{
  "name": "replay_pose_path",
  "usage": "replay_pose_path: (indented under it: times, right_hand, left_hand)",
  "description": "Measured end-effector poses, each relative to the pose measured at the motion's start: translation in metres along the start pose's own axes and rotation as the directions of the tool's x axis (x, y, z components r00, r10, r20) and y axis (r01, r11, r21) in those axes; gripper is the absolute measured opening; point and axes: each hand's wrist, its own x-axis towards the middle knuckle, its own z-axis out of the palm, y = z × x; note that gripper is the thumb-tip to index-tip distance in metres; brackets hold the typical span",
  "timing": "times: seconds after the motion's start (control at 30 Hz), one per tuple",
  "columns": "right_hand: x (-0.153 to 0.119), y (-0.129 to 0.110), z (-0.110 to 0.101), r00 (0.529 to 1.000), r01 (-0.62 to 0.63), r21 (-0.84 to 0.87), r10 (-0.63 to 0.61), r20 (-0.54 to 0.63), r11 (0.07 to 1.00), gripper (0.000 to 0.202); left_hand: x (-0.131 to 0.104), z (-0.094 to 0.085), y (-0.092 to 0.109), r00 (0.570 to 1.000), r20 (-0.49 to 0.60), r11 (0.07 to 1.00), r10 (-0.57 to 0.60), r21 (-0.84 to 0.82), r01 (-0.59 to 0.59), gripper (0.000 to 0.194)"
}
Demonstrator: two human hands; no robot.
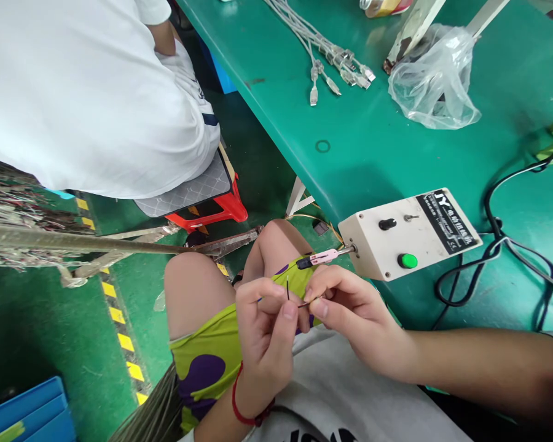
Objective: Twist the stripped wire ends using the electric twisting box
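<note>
My left hand [267, 331], with a red cord at its wrist, is closed, thumb against fingers, on a thin black wire [288, 287] whose end points up. Close beside it, my right hand [354, 313] pinches a dark strand of wire between thumb and forefinger. Both hands are above my lap. Just beyond them, a pink and black tip [320, 258] sticks out from a beige control box [373, 245] with a green button and a black knob. Finger overlap hides most of the wire.
Clear USB cables [332, 58] and a plastic bag [435, 80] lie on the green table [286, 86]. Black power cords [493, 245] curl right of the box. To the left, a person in a white shirt [87, 92] sits on a red stool [233, 205]. A blue bin [27, 411] stands lower left.
</note>
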Motion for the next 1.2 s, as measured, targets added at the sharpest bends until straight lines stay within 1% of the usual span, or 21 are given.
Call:
replay_pose_path:
  times: [0.03, 0.1, 0.2, 0.3, 0.43, 0.5, 0.57, 0.63, 0.7, 0.73, 0.8, 0.87, 0.9, 0.93, 1.0, 1.1, 1.2]
  right_hand:
    - [0.0, 0.0, 0.0, 1.0, -0.016, 0.006, 0.016, -0.005, 1.0, 0.006]
    - [0.0, 0.0, 0.001, 0.999, -0.039, -0.002, 0.039, -0.026, 0.999, 0.007]
    - [-0.001, 0.0, 0.0, 0.994, -0.067, -0.066, 0.06, -0.094, 0.996, 0.011]
    - [-0.001, 0.0, -0.001, 0.99, -0.067, -0.103, 0.053, -0.134, 0.992, 0.014]
    - [-0.001, 0.001, 0.0, 0.99, -0.037, -0.094, 0.024, -0.137, 0.995, 0.013]
    - [0.0, 0.001, 0.001, 0.989, -0.016, -0.089, 0.002, -0.149, 0.996, 0.014]
    - [0.0, 0.001, 0.001, 0.986, -0.009, -0.093, -0.007, -0.168, 0.996, 0.017]
    - [0.0, 0.0, 0.002, 0.983, -0.021, -0.094, 0.004, -0.186, 0.995, 0.021]
    - [0.0, -0.001, 0.002, 0.979, -0.045, -0.104, 0.023, -0.204, 0.994, 0.025]
    - [-0.001, -0.002, 0.001, 0.976, -0.053, -0.112, 0.027, -0.217, 0.992, 0.027]
    - [-0.002, -0.003, 0.001, 0.972, -0.054, -0.135, 0.022, -0.233, 0.989, 0.029]
    - [-0.003, -0.003, 0.0, 0.975, -0.027, -0.161, -0.01, -0.223, 0.987, 0.027]
    - [-0.003, -0.003, -0.001, 0.978, -0.01, -0.173, -0.027, -0.207, 0.985, 0.025]
    - [-0.004, -0.002, -0.001, 0.981, 0.001, -0.186, -0.037, -0.189, 0.983, 0.025]
    - [-0.003, -0.003, -0.001, 0.986, -0.006, -0.205, -0.029, -0.163, 0.979, 0.025]
    - [-0.001, -0.003, 0.001, 0.983, -0.085, -0.193, 0.051, -0.176, 0.977, 0.025]
    - [0.002, -0.004, 0.002, 0.98, -0.105, -0.176, 0.072, -0.184, 0.979, 0.023]
  left_hand:
    - [-0.001, 0.0, -0.001, 0.999, -0.014, 0.998, 0.034, 0.054, -0.034, 0.017]
    - [-0.001, -0.003, -0.001, 0.995, 0.005, 0.972, 0.101, 0.214, -0.1, 0.018]
    - [0.001, -0.009, 0.003, 0.989, 0.055, 0.892, 0.139, 0.427, -0.149, 0.017]
    - [0.004, -0.013, 0.009, 0.981, 0.085, 0.817, 0.176, 0.543, -0.194, 0.016]
    - [0.011, -0.01, 0.018, 0.963, 0.184, 0.708, 0.198, 0.653, -0.271, 0.018]
    - [0.015, -0.007, 0.02, 0.951, 0.222, 0.685, 0.217, 0.659, -0.31, 0.019]
    - [0.018, -0.006, 0.021, 0.944, 0.245, 0.697, 0.219, 0.638, -0.328, 0.019]
    - [0.017, -0.006, 0.021, 0.948, 0.248, 0.722, 0.202, 0.616, -0.315, 0.018]
    - [0.013, -0.008, 0.019, 0.961, 0.217, 0.748, 0.172, 0.607, -0.27, 0.016]
    - [0.009, -0.01, 0.018, 0.971, 0.171, 0.76, 0.164, 0.606, -0.235, 0.015]
    - [0.002, -0.013, 0.015, 0.987, 0.022, 0.796, 0.16, 0.588, -0.142, 0.013]
    - [-0.003, -0.016, 0.012, 0.976, -0.141, 0.834, 0.167, 0.549, -0.063, 0.01]
    - [-0.005, -0.017, 0.012, 0.967, -0.191, 0.849, 0.168, 0.527, -0.043, 0.01]
    - [-0.005, -0.018, 0.011, 0.962, -0.218, 0.861, 0.165, 0.507, -0.033, 0.01]
    - [-0.006, -0.018, 0.011, 0.964, -0.223, 0.881, 0.141, 0.472, -0.02, 0.009]
    - [-0.008, -0.016, 0.008, 0.977, -0.195, 0.911, 0.08, 0.412, 0.007, 0.008]
    - [-0.011, -0.016, 0.007, 0.985, -0.15, 0.915, 0.081, 0.403, -0.014, 0.007]
